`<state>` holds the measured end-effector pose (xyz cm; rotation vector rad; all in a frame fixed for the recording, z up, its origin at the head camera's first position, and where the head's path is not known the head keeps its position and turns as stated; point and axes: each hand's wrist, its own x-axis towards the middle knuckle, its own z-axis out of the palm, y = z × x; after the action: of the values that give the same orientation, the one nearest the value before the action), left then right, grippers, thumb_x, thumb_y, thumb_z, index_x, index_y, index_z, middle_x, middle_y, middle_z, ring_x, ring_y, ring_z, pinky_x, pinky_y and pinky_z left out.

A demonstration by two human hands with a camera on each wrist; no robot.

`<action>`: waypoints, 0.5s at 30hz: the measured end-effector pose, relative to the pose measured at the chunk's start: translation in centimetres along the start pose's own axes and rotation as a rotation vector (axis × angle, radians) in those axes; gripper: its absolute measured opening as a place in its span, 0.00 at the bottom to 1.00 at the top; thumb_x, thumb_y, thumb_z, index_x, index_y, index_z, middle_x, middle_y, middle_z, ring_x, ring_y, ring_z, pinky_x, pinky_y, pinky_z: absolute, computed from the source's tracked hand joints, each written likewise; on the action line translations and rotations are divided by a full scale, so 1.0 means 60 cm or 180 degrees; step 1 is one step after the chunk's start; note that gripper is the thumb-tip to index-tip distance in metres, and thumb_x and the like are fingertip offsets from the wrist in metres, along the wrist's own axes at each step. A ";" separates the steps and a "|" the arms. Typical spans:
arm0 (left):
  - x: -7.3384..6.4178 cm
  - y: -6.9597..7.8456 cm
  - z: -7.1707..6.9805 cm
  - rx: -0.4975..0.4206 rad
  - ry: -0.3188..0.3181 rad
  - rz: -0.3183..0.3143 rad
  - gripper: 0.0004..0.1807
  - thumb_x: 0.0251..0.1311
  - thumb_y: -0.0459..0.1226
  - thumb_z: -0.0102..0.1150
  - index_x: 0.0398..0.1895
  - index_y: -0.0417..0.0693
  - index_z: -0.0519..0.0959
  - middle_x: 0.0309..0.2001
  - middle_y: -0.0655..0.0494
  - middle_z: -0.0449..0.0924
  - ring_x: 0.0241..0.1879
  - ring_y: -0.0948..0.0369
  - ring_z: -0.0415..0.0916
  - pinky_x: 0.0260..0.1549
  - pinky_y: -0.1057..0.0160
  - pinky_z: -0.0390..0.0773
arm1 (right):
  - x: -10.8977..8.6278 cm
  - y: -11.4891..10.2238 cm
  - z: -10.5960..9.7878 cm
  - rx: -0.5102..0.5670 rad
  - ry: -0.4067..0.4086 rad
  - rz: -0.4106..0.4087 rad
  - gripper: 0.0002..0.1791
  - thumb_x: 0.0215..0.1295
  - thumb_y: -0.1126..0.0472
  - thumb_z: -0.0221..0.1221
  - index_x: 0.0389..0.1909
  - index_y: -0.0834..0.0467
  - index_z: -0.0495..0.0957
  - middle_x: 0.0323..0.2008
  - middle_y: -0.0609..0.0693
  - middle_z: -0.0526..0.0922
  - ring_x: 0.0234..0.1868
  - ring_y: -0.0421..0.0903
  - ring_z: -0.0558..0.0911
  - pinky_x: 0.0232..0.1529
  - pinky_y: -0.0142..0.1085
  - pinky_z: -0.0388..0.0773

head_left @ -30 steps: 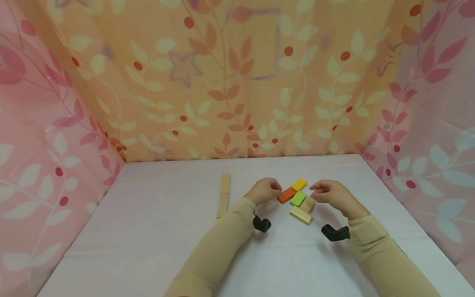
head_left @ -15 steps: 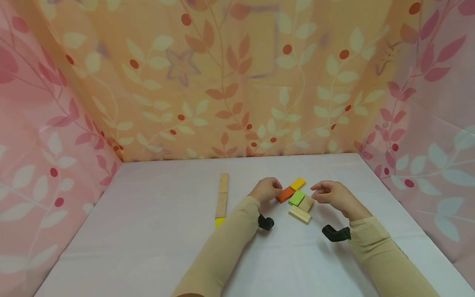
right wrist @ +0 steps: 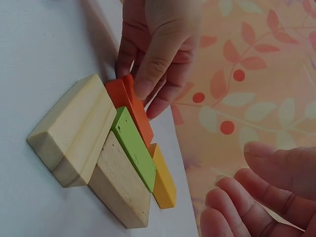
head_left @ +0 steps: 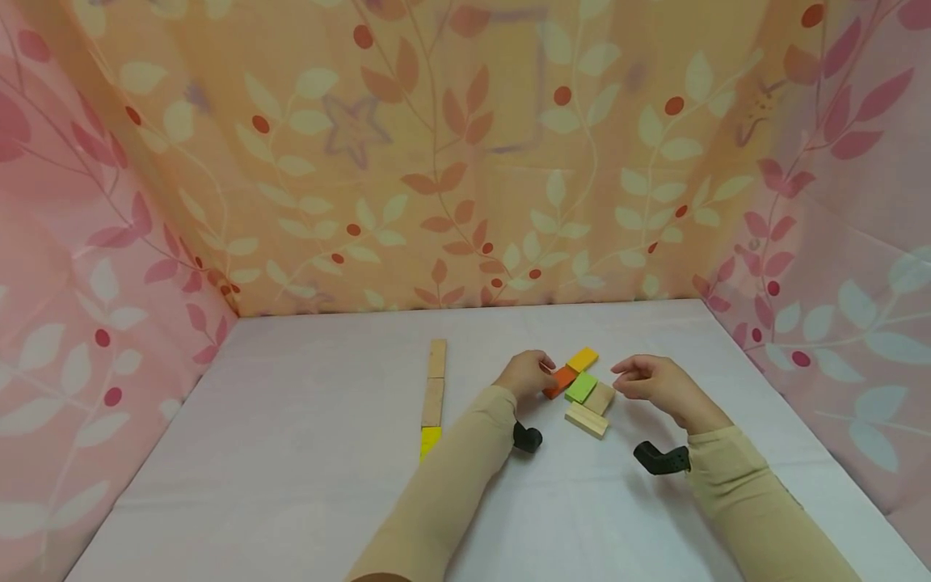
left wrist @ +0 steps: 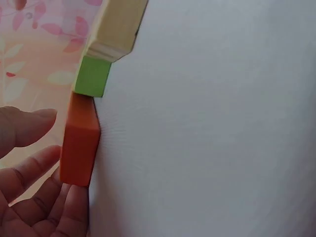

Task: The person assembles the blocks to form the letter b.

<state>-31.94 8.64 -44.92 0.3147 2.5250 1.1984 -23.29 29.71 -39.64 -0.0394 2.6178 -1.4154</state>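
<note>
My left hand (head_left: 525, 373) is at the near left end of a red-orange wooden block (head_left: 562, 381). In the left wrist view the fingertips meet that block's end, while the thumb (left wrist: 42, 118) stands apart from it. A yellow-orange block (head_left: 583, 360) lies beyond, a green block (head_left: 581, 387) alongside. Closer in are a flat plain wood block (head_left: 601, 398) and a thicker plain wood block (head_left: 586, 420). To the right of this cluster hovers my right hand (head_left: 650, 381), fingers loosely bent with nothing between them.
Left of the cluster runs a straight row: two plain wood blocks (head_left: 432, 402) and a yellow block (head_left: 430, 443), partly behind the left sleeve (head_left: 436, 493). A white cloth covers the table (head_left: 291, 453). Patterned fabric walls (head_left: 451, 162) rise at the back and both sides.
My left hand has moved slightly right, onto the red-orange block's end. As the left sleeve shifted, more of the yellow block came into sight. The right hand has barely moved.
</note>
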 end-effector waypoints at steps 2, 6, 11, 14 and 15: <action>-0.002 0.001 0.002 -0.0001 -0.0003 0.0004 0.13 0.47 0.38 0.68 0.37 0.50 0.78 0.30 0.61 0.75 0.30 0.63 0.72 0.31 0.67 0.72 | 0.000 0.000 -0.001 0.0002 0.0003 -0.0003 0.22 0.59 0.63 0.59 0.52 0.70 0.70 0.36 0.58 0.80 0.38 0.49 0.77 0.41 0.36 0.75; -0.005 0.004 0.006 0.0161 0.0036 0.0071 0.16 0.43 0.38 0.71 0.38 0.49 0.79 0.31 0.61 0.75 0.31 0.63 0.71 0.30 0.68 0.72 | 0.000 0.001 -0.001 -0.0008 -0.0002 -0.0005 0.22 0.59 0.63 0.59 0.52 0.69 0.70 0.37 0.59 0.79 0.38 0.48 0.77 0.41 0.36 0.75; -0.003 0.007 0.011 0.0465 0.0070 0.0156 0.16 0.41 0.38 0.72 0.36 0.49 0.80 0.32 0.62 0.76 0.32 0.64 0.70 0.33 0.69 0.71 | 0.001 0.003 0.000 0.0014 -0.0014 0.0009 0.22 0.59 0.63 0.59 0.52 0.70 0.69 0.38 0.61 0.79 0.38 0.48 0.77 0.41 0.36 0.76; -0.001 0.008 0.014 0.0592 0.0094 0.0148 0.15 0.41 0.38 0.72 0.34 0.50 0.80 0.32 0.63 0.76 0.32 0.65 0.69 0.32 0.70 0.70 | 0.002 0.006 0.000 0.0010 -0.0023 0.0026 0.22 0.60 0.63 0.58 0.53 0.69 0.69 0.38 0.61 0.79 0.38 0.47 0.77 0.43 0.40 0.76; -0.001 0.008 0.014 0.0625 0.0102 0.0139 0.15 0.41 0.38 0.72 0.34 0.50 0.79 0.32 0.63 0.76 0.31 0.65 0.69 0.31 0.70 0.70 | 0.002 0.006 0.000 -0.0002 -0.0024 0.0028 0.22 0.60 0.63 0.58 0.53 0.69 0.69 0.38 0.61 0.79 0.37 0.47 0.77 0.44 0.42 0.76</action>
<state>-31.54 9.55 -45.02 0.4025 2.6820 0.9790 -23.41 29.92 -39.97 -0.0332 2.6090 -1.4090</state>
